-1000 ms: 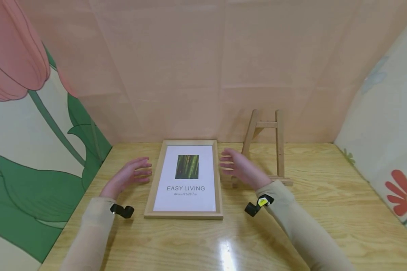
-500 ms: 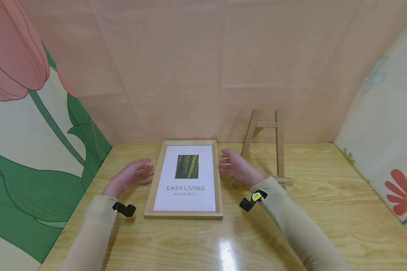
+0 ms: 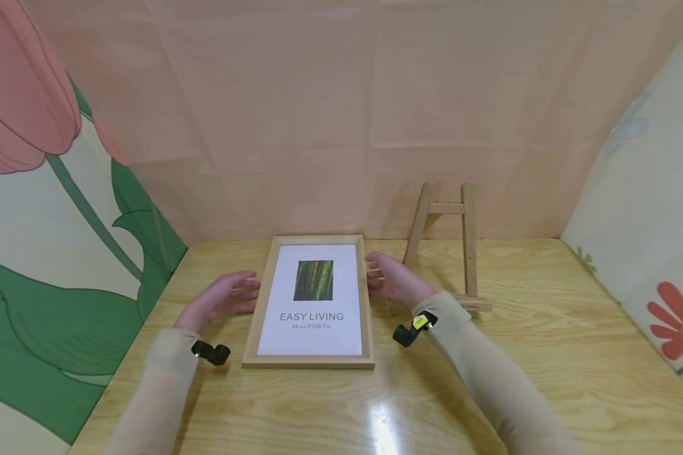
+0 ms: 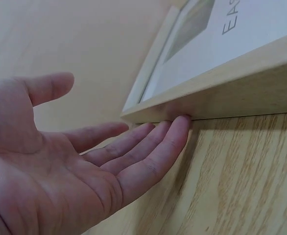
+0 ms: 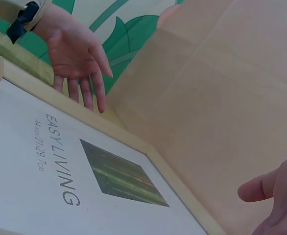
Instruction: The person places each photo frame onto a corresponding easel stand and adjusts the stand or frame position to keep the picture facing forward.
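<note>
A picture frame (image 3: 319, 338) with a light wood border lies face up on the table, showing a white sheet with a green bamboo photo and the words EASY LIVING. At its left edge is my left hand (image 3: 219, 300), fingers extended and thumb raised; in the left wrist view the fingertips (image 4: 182, 122) are right at the bottom of the frame's side. My right hand (image 3: 398, 278) is beside the right edge, fingers pointing at the border. Only its thumb and part of the palm show in the right wrist view. Neither hand grips anything.
Behind my right hand, a small wooden easel (image 3: 469, 246) stands upright on the wood-grain table (image 3: 546, 354). A pink backdrop (image 3: 296, 126) rises along the table's back edge. Walls with painted flowers stand at the left and right sides.
Both hands have moved inward, the left one rightward and the right one leftward, closing on the picture frame's edges. The frame and easel stay in place.
</note>
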`<move>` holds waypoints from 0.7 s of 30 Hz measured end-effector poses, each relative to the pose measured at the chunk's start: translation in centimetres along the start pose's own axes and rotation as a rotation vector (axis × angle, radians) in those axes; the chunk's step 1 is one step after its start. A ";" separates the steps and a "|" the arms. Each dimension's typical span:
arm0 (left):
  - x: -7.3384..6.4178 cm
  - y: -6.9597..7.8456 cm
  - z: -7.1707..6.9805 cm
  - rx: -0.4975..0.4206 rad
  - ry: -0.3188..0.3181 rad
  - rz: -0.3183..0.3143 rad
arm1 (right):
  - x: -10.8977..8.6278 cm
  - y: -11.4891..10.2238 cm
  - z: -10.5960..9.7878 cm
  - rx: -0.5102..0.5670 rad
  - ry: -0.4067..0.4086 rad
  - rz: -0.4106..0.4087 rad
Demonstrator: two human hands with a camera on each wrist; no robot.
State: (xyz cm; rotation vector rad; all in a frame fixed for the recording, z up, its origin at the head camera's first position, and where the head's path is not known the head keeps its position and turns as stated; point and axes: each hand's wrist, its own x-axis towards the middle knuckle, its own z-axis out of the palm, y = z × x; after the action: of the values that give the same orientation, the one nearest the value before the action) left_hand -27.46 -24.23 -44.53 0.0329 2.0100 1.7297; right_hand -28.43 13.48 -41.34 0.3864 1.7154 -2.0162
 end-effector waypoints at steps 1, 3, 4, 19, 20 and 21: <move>0.0 0.0 0.0 -0.006 -0.004 0.001 | 0.1 0.0 0.0 -0.003 0.005 0.004; 0.0 0.1 0.2 -0.014 -0.007 -0.002 | 0.2 0.0 0.1 -0.002 0.017 0.017; 0.0 0.1 0.3 -0.024 -0.002 -0.010 | 0.2 0.0 0.1 -0.005 0.022 0.020; 0.6 -0.1 0.4 0.031 -0.006 -0.041 | 1.1 -0.4 0.2 -0.031 0.086 0.116; 0.5 0.0 0.6 0.022 -0.009 -0.038 | 1.2 -0.3 0.2 -0.028 0.088 0.123; 0.4 0.1 0.7 0.013 -0.013 -0.036 | 1.3 -0.3 0.2 -0.030 0.090 0.128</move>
State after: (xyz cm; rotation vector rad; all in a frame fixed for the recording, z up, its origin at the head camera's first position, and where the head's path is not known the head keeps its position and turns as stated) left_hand -27.62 -23.46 -44.63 0.0127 2.0000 1.6907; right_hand -29.64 13.07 -41.66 0.5695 1.7259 -1.9059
